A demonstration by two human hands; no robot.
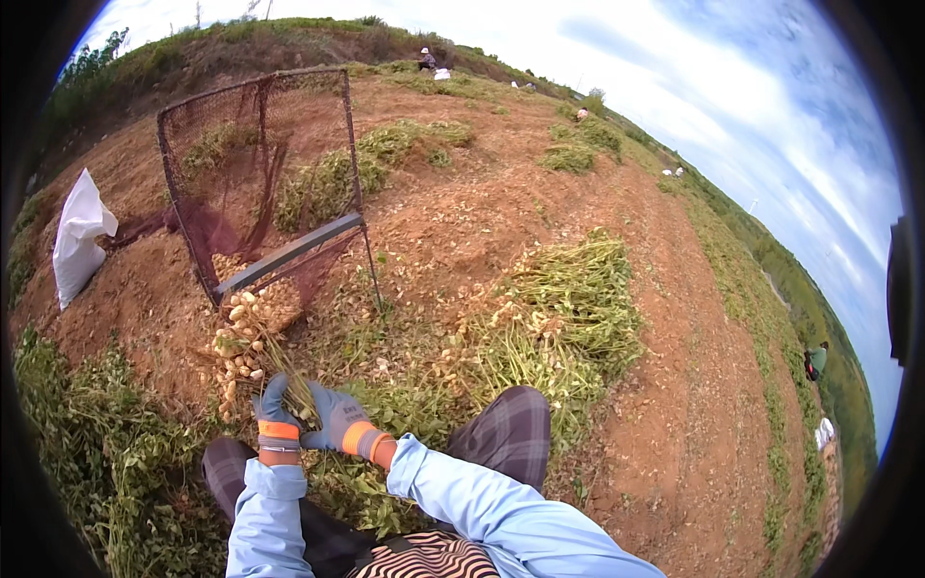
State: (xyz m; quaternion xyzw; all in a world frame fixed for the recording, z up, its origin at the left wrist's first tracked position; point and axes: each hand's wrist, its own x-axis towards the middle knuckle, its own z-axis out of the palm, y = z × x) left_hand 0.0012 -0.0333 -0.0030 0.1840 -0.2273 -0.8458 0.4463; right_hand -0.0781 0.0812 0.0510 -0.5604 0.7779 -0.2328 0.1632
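Observation:
Both my hands wear grey work gloves with orange cuffs. My left hand (274, 400) and my right hand (335, 416) are closed side by side round the stems of a bunch of peanut plants (279, 362). Pale peanut pods (237, 349) hang thickly from the root end, pointing away from me. Just beyond them stands a frame with dark netting (217, 159), with a grey bar (289, 253) across its lower front. The pods are close below the bar's left end. Behind the bar, loose peanuts (279, 301) lie in the netting.
A pile of pulled peanut plants (573, 308) lies right of the frame. Leafy plants (106, 462) cover the ground at my left. A white sack (79, 241) stands at far left. Reddish soil (674, 424) stretches away; a distant person (816, 360) is at the right.

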